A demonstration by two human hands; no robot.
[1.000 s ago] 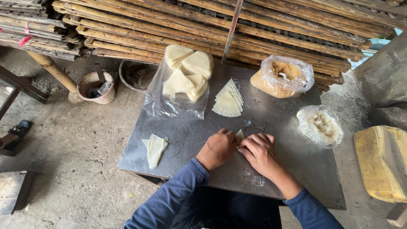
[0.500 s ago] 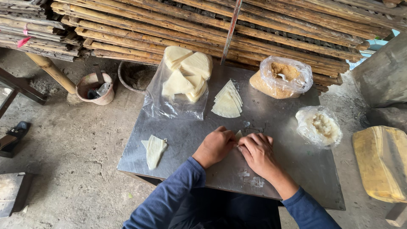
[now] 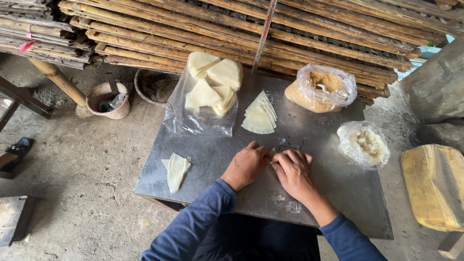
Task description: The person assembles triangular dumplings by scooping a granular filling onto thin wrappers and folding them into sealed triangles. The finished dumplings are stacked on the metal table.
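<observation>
Hands, left hand (image 3: 247,164) and right hand (image 3: 292,170), together over pale wrapper (image 3: 273,152) on metal table (image 3: 338,193)

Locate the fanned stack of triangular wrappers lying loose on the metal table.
In the head view, the fanned stack of triangular wrappers lies toward the far edge of the metal table, between the clear bag of wrappers and the bag of brown filling, beyond both hands.

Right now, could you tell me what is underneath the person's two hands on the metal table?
A small pale piece of wrapper peeks out between the left hand and right hand, resting on the metal table. The rest of it is covered by the fingers.
</observation>
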